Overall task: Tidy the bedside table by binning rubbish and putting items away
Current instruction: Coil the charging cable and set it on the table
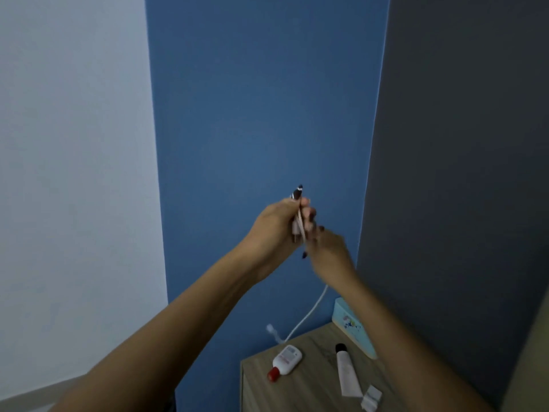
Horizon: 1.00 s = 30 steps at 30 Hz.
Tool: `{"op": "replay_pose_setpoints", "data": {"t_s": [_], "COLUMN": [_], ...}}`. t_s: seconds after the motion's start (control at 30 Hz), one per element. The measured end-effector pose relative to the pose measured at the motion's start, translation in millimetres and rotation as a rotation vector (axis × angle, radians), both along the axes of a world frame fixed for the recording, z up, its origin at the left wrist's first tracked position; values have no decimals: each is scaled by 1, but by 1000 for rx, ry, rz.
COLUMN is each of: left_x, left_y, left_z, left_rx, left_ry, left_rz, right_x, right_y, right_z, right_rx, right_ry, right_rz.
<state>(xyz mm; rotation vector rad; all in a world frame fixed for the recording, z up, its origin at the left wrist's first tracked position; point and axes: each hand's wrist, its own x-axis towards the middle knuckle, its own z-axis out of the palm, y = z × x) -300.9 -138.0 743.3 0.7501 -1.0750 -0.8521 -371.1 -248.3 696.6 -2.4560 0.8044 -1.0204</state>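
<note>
My left hand is raised in front of the blue wall, closed on a coiled white cable. My right hand is just right of it, fingers curled by the cable; it is blurred. The cable's tail hangs down to a plug end near the back edge of the wooden bedside table. On the table lie a small white bottle with a red cap, a white tube with a black cap and a crumpled white wrapper.
A pale blue box with a cartoon print stands at the table's back right, against the dark grey wall. A white wall is on the left. My right forearm covers part of the table.
</note>
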Motion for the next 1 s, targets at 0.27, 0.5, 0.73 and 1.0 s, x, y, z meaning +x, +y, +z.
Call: {"op": "replay_pose_setpoints", "data": {"t_s": [0.27,0.5,0.73,1.0], "left_x": [49,82,66,3], "left_y": [-16,-1,19,34], "left_z": [0,-21,-30,-16], "left_rx": [-81,113,167,197], "left_ry": [-492,-1390,-1243,-448], "left_rz": [467,683,553,-43], "right_x": [12,-17,-39,-16], "right_y": [80,67,9,-7], "right_z": [-15,6,29,35], "right_rx": [26,-168,-268,-158], "right_ry": [78,275,199,-132], "right_rz": [317,220,6,131]}}
